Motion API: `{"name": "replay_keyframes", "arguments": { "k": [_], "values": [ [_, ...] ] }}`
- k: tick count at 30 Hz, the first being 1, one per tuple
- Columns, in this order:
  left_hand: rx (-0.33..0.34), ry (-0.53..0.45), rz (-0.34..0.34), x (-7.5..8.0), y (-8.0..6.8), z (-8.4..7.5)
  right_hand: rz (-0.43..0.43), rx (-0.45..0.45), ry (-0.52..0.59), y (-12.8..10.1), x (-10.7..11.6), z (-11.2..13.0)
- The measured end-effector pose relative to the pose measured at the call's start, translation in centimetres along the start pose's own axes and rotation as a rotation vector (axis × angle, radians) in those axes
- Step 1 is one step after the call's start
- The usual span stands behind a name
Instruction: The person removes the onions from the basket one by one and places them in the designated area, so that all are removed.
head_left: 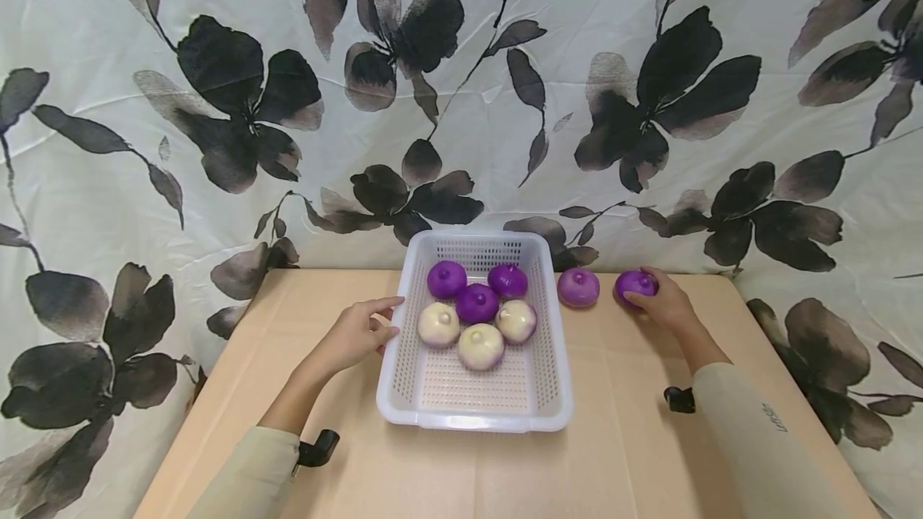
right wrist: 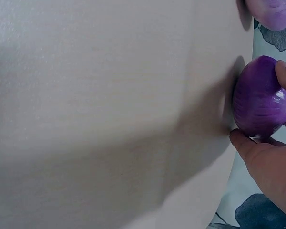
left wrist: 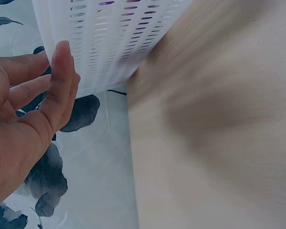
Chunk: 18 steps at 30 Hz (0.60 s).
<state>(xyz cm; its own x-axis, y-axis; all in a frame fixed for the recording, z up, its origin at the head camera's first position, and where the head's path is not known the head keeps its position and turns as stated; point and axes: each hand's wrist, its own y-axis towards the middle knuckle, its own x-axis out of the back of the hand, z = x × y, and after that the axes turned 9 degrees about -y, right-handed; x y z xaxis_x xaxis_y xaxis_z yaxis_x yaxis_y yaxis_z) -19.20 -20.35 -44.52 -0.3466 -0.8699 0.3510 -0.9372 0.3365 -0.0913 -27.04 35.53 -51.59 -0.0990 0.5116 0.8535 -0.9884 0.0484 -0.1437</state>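
Note:
My right hand [head_left: 669, 303] grips a dark purple onion [head_left: 635, 288] at the back right of the table; in the right wrist view, thumb and fingers lie around the purple onion [right wrist: 262, 98]. Left of it sits a paler purple onion [head_left: 578, 287]. My left hand [head_left: 358, 332] touches the left rim of a white plastic basket [head_left: 473, 420], its fingers loosely bent. Seen from the left wrist, those fingers [left wrist: 62, 86] lie against the basket's slotted side [left wrist: 109, 43]. Inside the basket are three purple onions [head_left: 477, 303] and three white onions [head_left: 481, 347], grouped toward the back.
A light wood-coloured table [head_left: 613, 439] lies under everything. Behind it hangs a white cloth [head_left: 519, 142] with a dark flower print, reaching down at the table's back edge. Black wrist cameras [head_left: 317, 448] sit at both sleeves.

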Motion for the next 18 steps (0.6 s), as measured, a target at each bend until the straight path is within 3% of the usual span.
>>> {"name": "replay_keyframes", "arguments": {
  "k": [18],
  "values": [
    [0.003, 0.016, -0.007, -0.07, 0.02, -0.02, 0.005, 0.016, 0.014, -0.27, 0.22, -0.36]
  ]
}}
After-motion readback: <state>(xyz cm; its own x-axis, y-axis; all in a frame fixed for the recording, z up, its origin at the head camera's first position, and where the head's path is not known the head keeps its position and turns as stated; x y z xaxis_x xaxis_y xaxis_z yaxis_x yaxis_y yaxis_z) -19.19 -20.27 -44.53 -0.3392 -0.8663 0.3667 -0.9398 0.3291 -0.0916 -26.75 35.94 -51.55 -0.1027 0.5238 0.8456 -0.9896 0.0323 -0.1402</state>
